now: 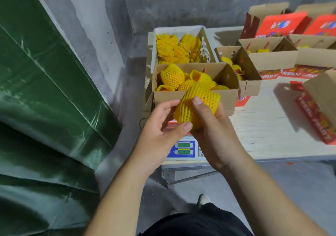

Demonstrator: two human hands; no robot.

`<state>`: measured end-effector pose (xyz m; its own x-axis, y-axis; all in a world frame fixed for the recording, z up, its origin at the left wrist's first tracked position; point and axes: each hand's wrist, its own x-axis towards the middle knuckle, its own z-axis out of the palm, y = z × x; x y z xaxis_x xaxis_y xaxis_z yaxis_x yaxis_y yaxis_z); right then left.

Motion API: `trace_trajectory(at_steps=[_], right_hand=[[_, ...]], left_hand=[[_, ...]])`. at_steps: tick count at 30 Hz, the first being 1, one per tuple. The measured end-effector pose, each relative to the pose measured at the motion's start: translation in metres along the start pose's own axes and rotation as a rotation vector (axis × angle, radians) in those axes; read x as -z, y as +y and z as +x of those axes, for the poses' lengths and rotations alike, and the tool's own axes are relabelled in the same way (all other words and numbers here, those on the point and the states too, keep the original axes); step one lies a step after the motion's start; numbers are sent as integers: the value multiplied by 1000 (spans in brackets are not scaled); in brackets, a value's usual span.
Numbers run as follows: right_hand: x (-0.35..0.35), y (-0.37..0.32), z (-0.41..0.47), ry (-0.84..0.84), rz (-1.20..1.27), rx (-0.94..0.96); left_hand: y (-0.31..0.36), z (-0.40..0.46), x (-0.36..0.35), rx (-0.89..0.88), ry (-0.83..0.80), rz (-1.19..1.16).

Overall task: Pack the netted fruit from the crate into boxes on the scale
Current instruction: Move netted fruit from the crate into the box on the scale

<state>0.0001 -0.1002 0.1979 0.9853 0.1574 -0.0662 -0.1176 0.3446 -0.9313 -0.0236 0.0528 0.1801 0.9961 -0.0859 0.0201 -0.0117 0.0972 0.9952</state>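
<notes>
Both the left hand (160, 125) and right hand (212, 126) grip one netted fruit (197, 105) before the box (223, 99), apparently sitting on the scale (183, 149).

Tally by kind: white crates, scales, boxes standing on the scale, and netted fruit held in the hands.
White crate: 1
Scale: 1
Box on the scale: 1
Held netted fruit: 1
Total: 4

Red box (316, 119), right: side panel reads "FRESH FRUIT". Same wording, partly cut off, on red flaps (294, 73) behind. Scale (183, 149) digits illegible.
</notes>
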Motion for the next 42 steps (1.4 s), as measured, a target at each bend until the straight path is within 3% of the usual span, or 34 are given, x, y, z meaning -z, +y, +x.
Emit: trace_trajectory(at_steps=[13, 21, 25, 29, 31, 34, 37, 40, 42], right_hand=[[27, -6, 81, -70, -35, -3], [88, -48, 220, 21, -238, 58], [116, -61, 307, -97, -520, 69], [133, -35, 369, -68, -940, 5], [138, -25, 379, -81, -1104, -58], [140, -20, 381, -159, -1087, -107], [144, -26, 369, -93, -1058, -38], [155, -35, 327, 8, -949, 32], [166, -38, 290, -18, -938, -2]], left_hand=[[-8, 78, -17, -44, 115, -2], [-4, 139, 6, -19, 364, 545], [-14, 162, 11, 43, 484, 620], [-24, 175, 19, 61, 559, 897], [-29, 178, 21, 107, 612, 907], [-34, 182, 16, 222, 660, 914], [-36, 186, 15, 232, 657, 968], [-36, 189, 23, 271, 670, 813], [-34, 188, 31, 299, 674, 701]])
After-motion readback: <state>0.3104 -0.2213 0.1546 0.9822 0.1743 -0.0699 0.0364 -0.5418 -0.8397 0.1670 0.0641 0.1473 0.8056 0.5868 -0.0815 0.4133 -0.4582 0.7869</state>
